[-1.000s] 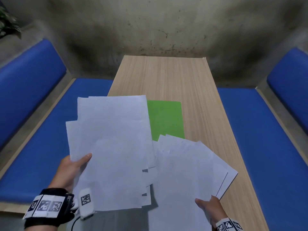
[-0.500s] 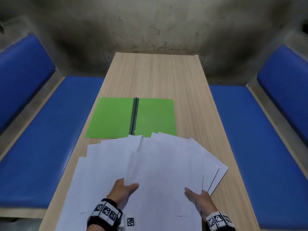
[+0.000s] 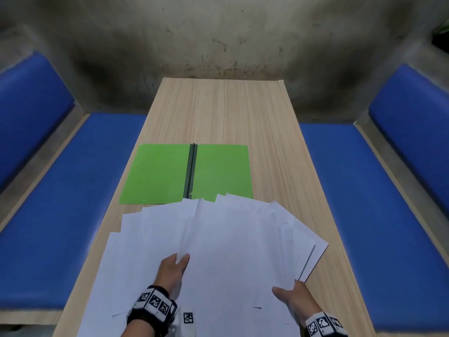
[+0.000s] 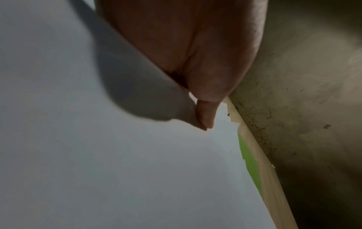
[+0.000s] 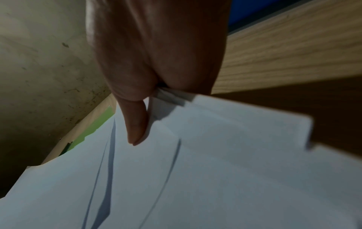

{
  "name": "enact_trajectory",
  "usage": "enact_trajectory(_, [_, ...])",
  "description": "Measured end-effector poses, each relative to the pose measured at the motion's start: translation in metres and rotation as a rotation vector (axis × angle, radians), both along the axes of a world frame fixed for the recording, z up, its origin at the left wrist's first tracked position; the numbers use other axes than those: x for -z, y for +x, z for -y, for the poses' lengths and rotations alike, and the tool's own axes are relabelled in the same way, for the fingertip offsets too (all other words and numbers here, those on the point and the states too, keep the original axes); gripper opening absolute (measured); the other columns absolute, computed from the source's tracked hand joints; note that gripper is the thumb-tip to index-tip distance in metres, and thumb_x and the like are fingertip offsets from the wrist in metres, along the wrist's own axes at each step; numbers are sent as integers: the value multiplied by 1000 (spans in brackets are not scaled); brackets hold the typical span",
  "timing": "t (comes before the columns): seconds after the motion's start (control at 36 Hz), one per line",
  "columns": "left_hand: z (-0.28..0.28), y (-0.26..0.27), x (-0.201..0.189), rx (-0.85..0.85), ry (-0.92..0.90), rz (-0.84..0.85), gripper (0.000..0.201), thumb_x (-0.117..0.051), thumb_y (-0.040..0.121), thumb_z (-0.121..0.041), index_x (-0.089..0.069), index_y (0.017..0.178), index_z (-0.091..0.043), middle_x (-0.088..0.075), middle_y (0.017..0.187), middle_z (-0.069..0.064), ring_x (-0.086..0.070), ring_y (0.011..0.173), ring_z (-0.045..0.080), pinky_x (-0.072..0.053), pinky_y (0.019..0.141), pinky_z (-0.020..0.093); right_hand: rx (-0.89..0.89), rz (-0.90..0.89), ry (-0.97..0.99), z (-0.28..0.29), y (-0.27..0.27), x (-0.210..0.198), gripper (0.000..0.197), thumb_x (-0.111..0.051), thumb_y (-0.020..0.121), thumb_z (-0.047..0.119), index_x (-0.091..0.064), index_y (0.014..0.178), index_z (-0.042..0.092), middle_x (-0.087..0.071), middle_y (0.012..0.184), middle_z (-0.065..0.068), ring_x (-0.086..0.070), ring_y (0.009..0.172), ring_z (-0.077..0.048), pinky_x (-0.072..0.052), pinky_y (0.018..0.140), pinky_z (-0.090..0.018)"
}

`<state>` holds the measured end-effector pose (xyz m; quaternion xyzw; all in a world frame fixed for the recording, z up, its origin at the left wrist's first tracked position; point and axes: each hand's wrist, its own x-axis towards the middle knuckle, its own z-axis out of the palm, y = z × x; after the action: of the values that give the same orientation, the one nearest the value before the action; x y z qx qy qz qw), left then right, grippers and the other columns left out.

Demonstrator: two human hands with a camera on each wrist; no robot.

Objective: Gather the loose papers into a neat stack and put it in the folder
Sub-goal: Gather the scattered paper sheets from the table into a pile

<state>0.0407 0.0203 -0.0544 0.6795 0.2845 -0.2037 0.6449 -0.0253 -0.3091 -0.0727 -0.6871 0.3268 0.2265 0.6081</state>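
Note:
Several white papers [image 3: 230,251] lie fanned across the near half of the table, their far edges overlapping the near edge of the open green folder [image 3: 158,176]. My left hand [image 3: 173,266] pinches the left edge of the upper sheets, thumb on top and fingers hidden beneath; the left wrist view shows the thumb [image 4: 203,111] pressed on the paper [image 4: 98,155]. My right hand [image 3: 289,297] pinches the near right corner of the fan. In the right wrist view its thumb [image 5: 137,124] lies on the sheets [image 5: 195,178], which are bunched in the grip.
The folder's dark spine [image 3: 192,171] runs down its middle. The bare wooden table [image 3: 226,110] stretches beyond it to a stained concrete wall [image 3: 218,32]. Blue cushioned benches flank the table on the left [image 3: 60,190] and on the right [image 3: 364,190].
A second ago my left hand held a bundle raised over the folder's left half. That bundle now lies low and joined with the right-hand sheets, and the left hand has moved toward the centre.

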Motion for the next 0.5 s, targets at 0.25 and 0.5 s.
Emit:
enact_trajectory(0.25, [21,6,-4,234,194,108,15,-60,94,-13,-67,104,-5,-74,99,11,-69,93,27,-53,72,27,-25,-26,13,1,2,2,35,-73,80,10,-67,112,-1,-77,97,-9,-72,94,-28,-55,88,-41])
enact_trajectory(0.5, [49,-2,-2,462,374,111,20,-60,92,-25,-61,109,-14,-70,107,6,-65,97,23,-52,82,30,60,-32,55,-11,9,-2,54,-90,59,34,-68,98,5,-76,95,-8,-70,93,-24,-52,91,-37])
